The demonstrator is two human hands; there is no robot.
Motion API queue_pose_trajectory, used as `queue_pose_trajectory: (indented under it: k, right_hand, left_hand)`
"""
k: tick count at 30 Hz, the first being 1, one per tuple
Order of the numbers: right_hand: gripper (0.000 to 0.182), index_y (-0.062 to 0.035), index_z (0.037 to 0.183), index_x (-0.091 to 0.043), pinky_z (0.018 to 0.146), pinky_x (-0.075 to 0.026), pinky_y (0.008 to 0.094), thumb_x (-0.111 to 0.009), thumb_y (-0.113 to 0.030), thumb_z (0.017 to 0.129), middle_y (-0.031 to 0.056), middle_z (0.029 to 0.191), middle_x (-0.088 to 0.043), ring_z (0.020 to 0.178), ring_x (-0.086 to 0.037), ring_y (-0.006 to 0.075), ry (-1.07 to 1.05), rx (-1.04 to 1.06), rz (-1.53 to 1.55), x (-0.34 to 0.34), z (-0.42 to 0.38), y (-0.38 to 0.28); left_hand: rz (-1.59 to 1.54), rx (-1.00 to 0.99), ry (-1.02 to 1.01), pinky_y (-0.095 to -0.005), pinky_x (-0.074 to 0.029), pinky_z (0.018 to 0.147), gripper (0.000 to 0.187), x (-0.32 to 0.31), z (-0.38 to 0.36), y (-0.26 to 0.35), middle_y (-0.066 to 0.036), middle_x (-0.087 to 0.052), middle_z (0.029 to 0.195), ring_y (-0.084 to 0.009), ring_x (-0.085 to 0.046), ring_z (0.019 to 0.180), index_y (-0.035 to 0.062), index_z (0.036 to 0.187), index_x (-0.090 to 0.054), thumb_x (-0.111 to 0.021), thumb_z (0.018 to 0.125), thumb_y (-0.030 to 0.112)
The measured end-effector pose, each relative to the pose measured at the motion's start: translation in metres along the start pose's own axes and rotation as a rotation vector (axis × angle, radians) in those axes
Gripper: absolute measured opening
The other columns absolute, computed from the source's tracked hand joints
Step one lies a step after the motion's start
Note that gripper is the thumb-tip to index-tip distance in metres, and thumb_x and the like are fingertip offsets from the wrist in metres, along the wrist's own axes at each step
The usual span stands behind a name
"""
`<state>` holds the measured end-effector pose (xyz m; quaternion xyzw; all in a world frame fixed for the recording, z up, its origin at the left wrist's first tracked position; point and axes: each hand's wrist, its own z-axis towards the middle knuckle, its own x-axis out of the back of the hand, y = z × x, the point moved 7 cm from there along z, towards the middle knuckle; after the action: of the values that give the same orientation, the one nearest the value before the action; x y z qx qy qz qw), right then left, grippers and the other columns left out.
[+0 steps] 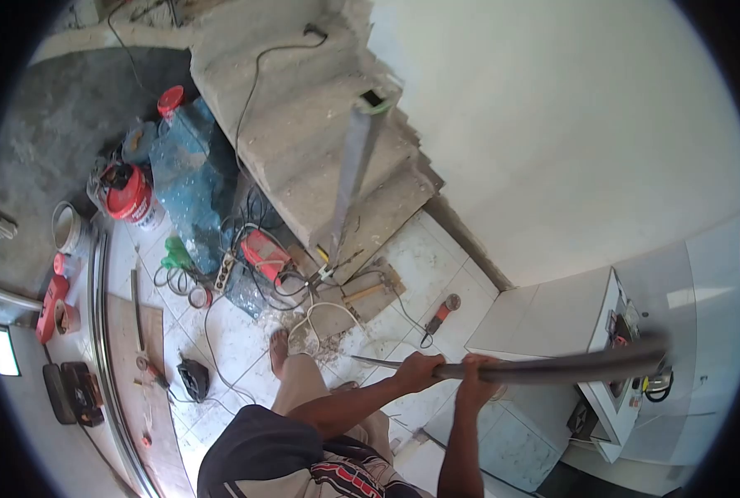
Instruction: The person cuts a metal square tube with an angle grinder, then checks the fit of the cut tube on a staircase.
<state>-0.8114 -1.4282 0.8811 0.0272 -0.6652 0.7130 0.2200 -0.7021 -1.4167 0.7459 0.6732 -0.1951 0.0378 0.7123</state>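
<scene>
My left hand [420,373] is wrapped round a long dark metal bar [552,368]. Just to its right, my right hand [476,379] grips the same bar. The bar lies roughly level across the view, its thin end to the left over the floor and its thick, blurred end at the right above the counter. My forearms come up from the lower edge. A grey square post [355,158] stands upright beside the concrete stairs.
Concrete stairs [304,124] rise ahead. A red welding machine [264,253] sits among cables. An angle grinder [443,314] lies on the tiles. Red-lidded buckets [129,199] and long metal tubes [100,307] are at left; a kitchen counter [606,332] is at right.
</scene>
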Motion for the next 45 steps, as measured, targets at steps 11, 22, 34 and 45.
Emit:
queue_pose_trajectory:
  k: [11,22,34,45]
  right_hand:
    - [0.095,0.0013,0.148,-0.039,0.109,-0.041,0.0458,-0.085,-0.046,0.080,0.0182,0.137,-0.054,0.129,-0.053,0.0316,-0.379,0.258,-0.016,0.028,0.095,-0.029]
    - [0.035,0.0031,0.100,-0.065,0.066,-0.054,0.0330,-0.084,-0.021,0.083,0.0082,0.080,-0.070,0.071,-0.067,0.0153,-0.518,0.086,0.009,-0.117,0.310,0.003]
    - [0.066,-0.0026,0.084,-0.055,0.053,-0.033,0.0323,-0.059,-0.068,0.091,0.0009,0.065,-0.042,0.064,-0.042,0.0099,-0.749,0.224,0.284,-0.347,0.536,0.014]
    - [0.077,-0.0018,0.076,-0.049,0.052,-0.035,0.0363,-0.062,-0.077,0.086,0.0024,0.062,-0.039,0.064,-0.040,0.0105,-0.942,0.212,0.116,-0.610,0.703,-0.019]
  left_hand:
    - [-0.595,-0.207,-0.063,-0.0344,-0.057,0.076,0.041,0.110,0.146,0.226,-0.006,-0.064,0.089,-0.0162,-0.067,0.085,0.0017,0.114,-0.056,-0.078,0.091,0.027]
    - [-0.648,-0.232,0.130,-0.0347,-0.057,0.083,0.041,0.229,0.340,0.228,-0.008,-0.067,0.095,-0.0158,-0.069,0.090,0.0009,0.121,-0.054,-0.075,0.094,0.024]
    - [-0.735,-0.406,0.873,-0.0450,-0.057,0.097,0.079,0.446,0.462,0.137,-0.030,-0.050,0.146,-0.0384,-0.061,0.127,-0.0011,0.156,-0.019,-0.067,0.098,0.022]
    - [-0.143,-0.147,1.621,-0.0268,-0.047,0.045,0.047,0.684,0.454,0.078,-0.006,-0.056,0.070,-0.0119,-0.051,0.046,-0.0022,0.135,-0.041,-0.064,0.099,0.017]
